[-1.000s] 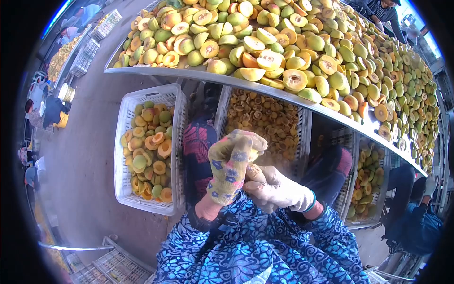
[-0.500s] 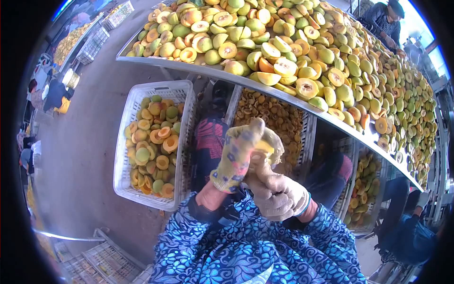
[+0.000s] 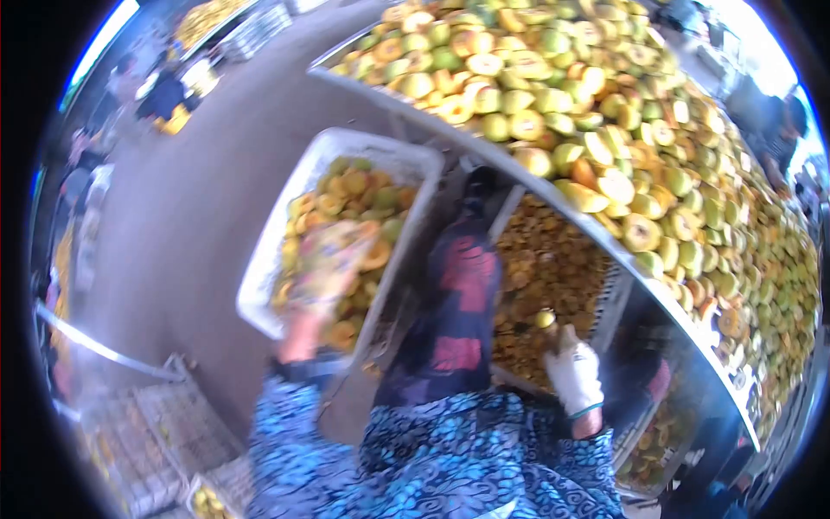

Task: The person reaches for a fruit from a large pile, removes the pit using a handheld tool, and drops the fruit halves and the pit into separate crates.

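My left hand [image 3: 333,259], in a patterned glove, is over the fruit halves [image 3: 354,190] in the white crate [image 3: 264,251] on the left. It is smeared by motion, so its fingers and anything in them cannot be made out. My right hand [image 3: 572,368], in a pale glove, is over the crate of small brownish pieces [image 3: 540,259]. Its fingers are pressed together near a small yellowish round thing [image 3: 545,318]; whether they hold it is unclear.
A metal-edged table [image 3: 553,195] heaped with fruit halves [image 3: 640,229] slants across the upper right. My leg [image 3: 462,285] is between the two crates. Stacked crates [image 3: 156,432] stand lower left. Other people [image 3: 164,95] are at the far left and right.
My hands, together in front of me before, have come apart: the left has moved over the left crate, the right over the middle crate. The whole view has shifted and tilted.
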`<state>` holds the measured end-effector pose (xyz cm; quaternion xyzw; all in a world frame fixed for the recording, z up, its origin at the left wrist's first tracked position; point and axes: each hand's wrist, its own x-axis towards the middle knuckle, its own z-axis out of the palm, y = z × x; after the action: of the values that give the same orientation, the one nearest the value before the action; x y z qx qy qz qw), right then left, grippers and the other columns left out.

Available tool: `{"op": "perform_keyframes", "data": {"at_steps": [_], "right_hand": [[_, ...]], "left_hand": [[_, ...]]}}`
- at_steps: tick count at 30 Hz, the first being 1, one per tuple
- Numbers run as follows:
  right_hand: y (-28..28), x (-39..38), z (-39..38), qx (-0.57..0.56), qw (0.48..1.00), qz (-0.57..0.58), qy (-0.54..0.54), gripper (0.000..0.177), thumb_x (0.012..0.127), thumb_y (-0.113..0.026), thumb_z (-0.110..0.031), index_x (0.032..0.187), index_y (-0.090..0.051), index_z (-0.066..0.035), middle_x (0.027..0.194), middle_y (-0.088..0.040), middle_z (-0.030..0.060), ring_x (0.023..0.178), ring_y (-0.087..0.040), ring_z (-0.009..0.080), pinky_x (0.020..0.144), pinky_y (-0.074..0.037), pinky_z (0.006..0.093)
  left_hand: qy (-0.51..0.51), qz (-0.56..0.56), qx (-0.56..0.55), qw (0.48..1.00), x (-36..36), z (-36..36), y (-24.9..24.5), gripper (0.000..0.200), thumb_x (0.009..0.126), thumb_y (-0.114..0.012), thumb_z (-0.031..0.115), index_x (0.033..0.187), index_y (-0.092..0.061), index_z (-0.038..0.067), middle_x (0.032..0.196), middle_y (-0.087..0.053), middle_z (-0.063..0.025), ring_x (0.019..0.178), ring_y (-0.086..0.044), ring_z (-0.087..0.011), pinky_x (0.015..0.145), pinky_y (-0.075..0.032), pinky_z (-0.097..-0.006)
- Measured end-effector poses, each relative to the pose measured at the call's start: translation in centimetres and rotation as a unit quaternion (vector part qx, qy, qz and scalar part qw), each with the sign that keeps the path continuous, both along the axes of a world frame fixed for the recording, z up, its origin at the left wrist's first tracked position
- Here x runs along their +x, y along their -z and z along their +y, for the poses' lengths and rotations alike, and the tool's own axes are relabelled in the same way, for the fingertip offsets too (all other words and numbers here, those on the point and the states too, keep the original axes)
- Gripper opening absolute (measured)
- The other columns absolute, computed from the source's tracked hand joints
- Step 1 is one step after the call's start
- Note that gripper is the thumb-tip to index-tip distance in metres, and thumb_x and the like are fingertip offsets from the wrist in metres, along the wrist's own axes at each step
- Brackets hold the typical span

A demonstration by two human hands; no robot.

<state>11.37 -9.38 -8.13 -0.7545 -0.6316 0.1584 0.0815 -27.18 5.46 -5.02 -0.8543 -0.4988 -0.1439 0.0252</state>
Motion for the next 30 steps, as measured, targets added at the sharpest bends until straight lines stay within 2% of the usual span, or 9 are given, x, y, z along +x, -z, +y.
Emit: {"op": "perform_keyframes", "data": {"at_steps": [4,6,10,12,13,14,18,26,30], "right_hand": [[2.1,-1.3,-2.6,-0.158,0.978,-0.037,-0.133,0.026,0.085,-0.063,-0.027,0.092,-0.057,-0.003,0.077,-0.067,0.0178,0.071,-0.068,0.0357,0.060,-0.052,0.0438],[6.0,-1.3,-4.9,-0.227,0.948,-0.003,-0.223,0.028,0.090,-0.056,-0.028,0.099,-0.059,-0.001,0.087,-0.069,0.0206,0.083,-0.069,0.0360,0.073,-0.053,0.0449],[1.1,-2.8,-1.8,-0.178,0.974,0.130,-0.045,0.033,0.089,-0.060,-0.030,0.107,-0.056,-0.001,0.091,-0.068,0.0227,0.086,-0.067,0.0400,0.074,-0.052,0.0473],[0.8,-2.7,-1.1,-0.131,0.980,0.151,-0.006,0.036,0.089,-0.061,-0.031,0.110,-0.056,-0.001,0.092,-0.068,0.0242,0.087,-0.066,0.0412,0.074,-0.052,0.0482],[0.8,-2.5,-1.1,-0.132,0.978,0.162,-0.001,0.037,0.089,-0.062,-0.032,0.109,-0.055,-0.001,0.092,-0.068,0.0245,0.088,-0.066,0.0418,0.075,-0.051,0.0483],[0.8,-2.3,-1.0,-0.132,0.976,0.173,0.003,0.037,0.089,-0.062,-0.033,0.107,-0.054,-0.001,0.092,-0.067,0.0248,0.089,-0.065,0.0424,0.077,-0.051,0.0484],[0.3,-1.0,-1.5,-0.055,0.946,0.314,0.060,0.024,0.088,-0.064,-0.017,0.104,-0.054,-0.003,0.084,-0.065,0.0226,0.079,-0.067,0.0374,0.069,-0.050,0.0460],[-4.7,2.5,0.9,-0.018,0.375,0.901,0.216,0.031,0.098,-0.055,-0.031,0.113,-0.053,-0.005,0.073,-0.051,-0.0018,0.050,-0.049,0.0078,0.045,-0.039,0.0203],[-7.4,0.7,1.9,0.036,0.558,0.792,0.245,0.024,0.094,-0.060,-0.024,0.109,-0.054,-0.006,0.075,-0.055,-0.0003,0.051,-0.050,0.0070,0.045,-0.041,0.0200]], "left_hand": [[-0.151,-0.419,-0.149,0.883,-7.0,3.6,-3.1,0.026,0.082,-0.058,-0.001,0.105,-0.068,0.006,0.102,-0.065,-0.0103,0.094,-0.062,-0.0204,0.085,-0.050,-0.0332],[-0.194,-0.267,-0.085,0.940,-5.1,6.6,-7.2,0.026,0.083,-0.055,-0.007,0.102,-0.069,0.005,0.090,-0.067,-0.0049,0.083,-0.062,-0.0134,0.076,-0.051,-0.0281],[0.027,-0.317,-0.263,0.911,7.1,8.0,-11.4,0.064,0.087,-0.060,0.057,0.121,-0.063,0.003,0.103,-0.068,-0.0080,0.095,-0.065,-0.0179,0.082,-0.052,-0.0327],[0.167,-0.326,-0.201,0.909,14.1,9.4,-7.9,0.034,0.091,-0.063,0.021,0.120,-0.065,0.005,0.104,-0.071,-0.0128,0.091,-0.070,-0.0226,0.082,-0.054,-0.0310],[0.178,-0.292,-0.273,0.899,14.6,10.3,-8.0,0.081,0.080,-0.061,0.070,0.130,-0.057,0.006,0.122,-0.063,-0.0125,0.100,-0.064,-0.0218,0.086,-0.052,-0.0338],[0.224,-0.259,-0.111,0.933,21.5,10.3,-4.2,0.047,0.087,-0.070,0.027,0.125,-0.060,0.002,0.118,-0.065,-0.0200,0.113,-0.062,-0.0324,0.099,-0.048,-0.0375],[0.240,-0.158,-0.068,0.955,29.3,9.7,-2.4,0.049,0.077,-0.078,0.015,0.122,-0.062,0.005,0.119,-0.065,-0.0157,0.104,-0.063,-0.0343,0.090,-0.050,-0.0398],[0.374,-0.184,-0.053,0.907,25.3,-0.2,-5.8,0.060,0.067,-0.077,0.001,0.124,-0.060,0.010,0.132,-0.054,-0.0117,0.121,-0.051,-0.0343,0.101,-0.046,-0.0433],[0.194,-0.569,-0.325,0.730,25.0,-5.5,-6.0,0.041,0.089,-0.070,0.018,0.124,-0.058,0.002,0.123,-0.058,-0.0111,0.112,-0.057,-0.0211,0.094,-0.048,-0.0325]]}}
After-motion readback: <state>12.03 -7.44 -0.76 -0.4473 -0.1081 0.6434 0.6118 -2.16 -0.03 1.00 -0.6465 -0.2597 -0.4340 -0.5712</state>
